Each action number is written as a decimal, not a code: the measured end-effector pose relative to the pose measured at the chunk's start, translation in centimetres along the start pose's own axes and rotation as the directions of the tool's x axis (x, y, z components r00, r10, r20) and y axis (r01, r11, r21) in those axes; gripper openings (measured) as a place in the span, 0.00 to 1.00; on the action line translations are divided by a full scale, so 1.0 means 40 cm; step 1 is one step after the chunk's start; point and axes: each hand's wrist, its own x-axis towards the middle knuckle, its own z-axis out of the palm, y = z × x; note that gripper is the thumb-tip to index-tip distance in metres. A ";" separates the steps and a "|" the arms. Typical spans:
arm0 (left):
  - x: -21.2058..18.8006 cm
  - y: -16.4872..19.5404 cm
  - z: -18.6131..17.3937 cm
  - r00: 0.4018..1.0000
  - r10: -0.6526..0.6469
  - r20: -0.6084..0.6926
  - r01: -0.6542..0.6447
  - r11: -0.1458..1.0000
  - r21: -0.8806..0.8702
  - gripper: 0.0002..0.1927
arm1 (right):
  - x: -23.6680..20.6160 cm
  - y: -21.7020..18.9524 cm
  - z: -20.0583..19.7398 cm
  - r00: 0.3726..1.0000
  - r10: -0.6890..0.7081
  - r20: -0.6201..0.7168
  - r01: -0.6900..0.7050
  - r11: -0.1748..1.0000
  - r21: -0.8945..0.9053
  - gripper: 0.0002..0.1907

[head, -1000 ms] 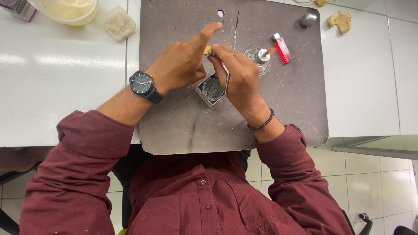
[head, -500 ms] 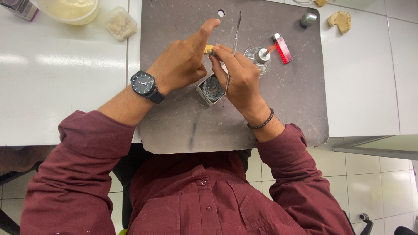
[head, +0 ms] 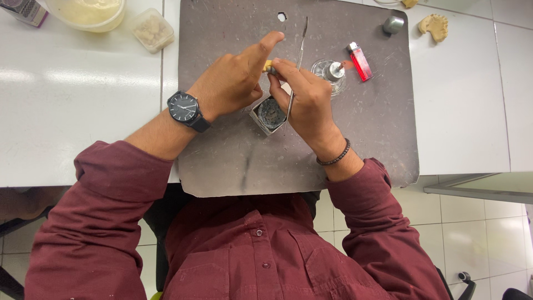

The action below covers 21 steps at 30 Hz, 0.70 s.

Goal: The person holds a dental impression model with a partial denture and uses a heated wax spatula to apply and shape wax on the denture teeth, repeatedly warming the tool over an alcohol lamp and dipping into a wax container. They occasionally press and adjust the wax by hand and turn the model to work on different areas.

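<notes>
Left hand pinching a small yellowish lump above the grey worn mat on the white desk. Right hand pinching the same lump, fingers also clasping a thin metal spatula. Just below, small square tin; further right, red lighter.

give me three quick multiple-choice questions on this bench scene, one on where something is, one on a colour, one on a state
1. Where is the lighter?
A. on the grey mat
B. on the floor
C. in the tub

2. What colour is the lighter?
A. blue
B. red
C. green

3. What is the right hand doing?
A. lying flat and empty
B. holding a thin metal tool
C. gripping the watch

Answers:
1 A, it lies on the mat beside the glass burner.
2 B, its body is red.
3 B, the tool runs through its fingers, and both hands pinch a small yellowish piece.
</notes>
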 end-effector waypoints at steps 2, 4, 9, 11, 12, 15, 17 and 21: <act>-0.001 0.000 0.003 1.000 0.004 -0.010 -0.004 1.000 0.016 0.53 | -0.002 0.003 0.000 1.000 -0.017 -0.005 0.017 1.000 0.001 0.13; -0.003 0.001 0.006 1.000 -0.001 -0.016 0.001 1.000 0.031 0.53 | -0.004 0.006 0.003 1.000 -0.026 -0.013 0.026 1.000 -0.007 0.13; -0.003 0.004 0.011 0.999 -0.004 -0.031 0.006 0.999 0.053 0.52 | -0.008 0.009 0.008 0.999 -0.035 -0.041 0.032 0.998 -0.059 0.13; -0.002 0.003 0.009 0.999 -0.003 -0.035 0.005 0.999 0.048 0.51 | -0.009 0.008 0.010 0.998 -0.037 -0.050 0.034 0.997 -0.070 0.13; -0.002 0.004 0.009 0.999 0.002 -0.039 0.000 0.999 0.047 0.51 | -0.009 0.007 0.010 0.998 -0.038 -0.053 0.034 0.997 -0.074 0.13; 0.000 0.008 0.008 0.999 -0.008 -0.035 0.009 0.999 0.039 0.51 | -0.008 0.005 0.009 0.998 -0.038 -0.054 0.033 0.996 -0.088 0.13; 0.003 0.012 0.006 0.999 -0.008 -0.041 0.009 0.999 0.035 0.50 | -0.007 0.002 0.006 0.998 -0.027 -0.053 0.022 0.996 -0.090 0.12; 0.006 0.014 -0.020 0.990 0.073 -0.118 -0.072 0.997 0.013 0.39 | 0.001 -0.001 -0.004 0.992 -0.078 -0.099 0.073 0.996 -0.057 0.14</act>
